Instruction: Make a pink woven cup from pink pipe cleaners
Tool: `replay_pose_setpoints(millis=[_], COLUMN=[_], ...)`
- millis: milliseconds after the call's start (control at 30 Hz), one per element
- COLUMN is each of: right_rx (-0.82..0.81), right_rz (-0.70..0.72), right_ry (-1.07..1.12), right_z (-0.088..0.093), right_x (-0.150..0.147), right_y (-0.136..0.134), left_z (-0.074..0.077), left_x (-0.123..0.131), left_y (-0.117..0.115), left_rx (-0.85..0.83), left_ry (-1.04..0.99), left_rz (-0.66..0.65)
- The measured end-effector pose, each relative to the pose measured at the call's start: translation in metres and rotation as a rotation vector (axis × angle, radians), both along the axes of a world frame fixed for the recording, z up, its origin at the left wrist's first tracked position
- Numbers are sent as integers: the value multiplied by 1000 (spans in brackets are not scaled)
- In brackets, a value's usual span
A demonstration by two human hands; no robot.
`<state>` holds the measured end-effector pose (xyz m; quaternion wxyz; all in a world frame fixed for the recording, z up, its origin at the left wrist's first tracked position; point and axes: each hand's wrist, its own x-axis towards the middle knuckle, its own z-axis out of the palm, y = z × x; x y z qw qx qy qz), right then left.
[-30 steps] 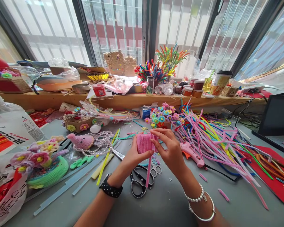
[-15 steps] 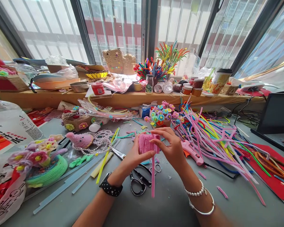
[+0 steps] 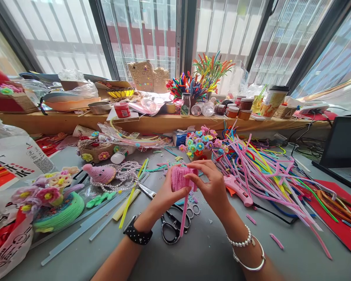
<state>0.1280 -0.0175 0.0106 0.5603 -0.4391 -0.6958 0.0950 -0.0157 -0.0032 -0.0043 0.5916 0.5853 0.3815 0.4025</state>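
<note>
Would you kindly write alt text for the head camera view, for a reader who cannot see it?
The left hand and right hand hold a pink pipe-cleaner coil over a grey table, one loose pink strand hanging from it. Under it lie scissors; a pink glue gun and a heap of coloured pipe cleaners lie to the right.

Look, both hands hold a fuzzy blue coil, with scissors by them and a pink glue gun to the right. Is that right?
Not quite: the head view shows the fuzzy coil is pink, not blue. The left hand and right hand both hold it, the scissors lie by them, and the pink glue gun is to the right.
</note>
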Motion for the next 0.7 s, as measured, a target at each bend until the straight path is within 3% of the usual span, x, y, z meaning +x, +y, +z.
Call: replay_pose_setpoints(millis=[300, 467, 700], right_rx=[1, -39, -317], right_rz=[1, 75, 278], right_ry=[-74, -57, -73], right_z=[2, 3, 7], right_x=[4, 6, 19], right_y=[1, 2, 4], left_z=[0, 1, 3], left_x=[-1, -1, -10], left_y=[1, 0, 3], left_rx=[97, 125, 142], left_ry=[90, 163, 315], left_rz=[-7, -5, -125])
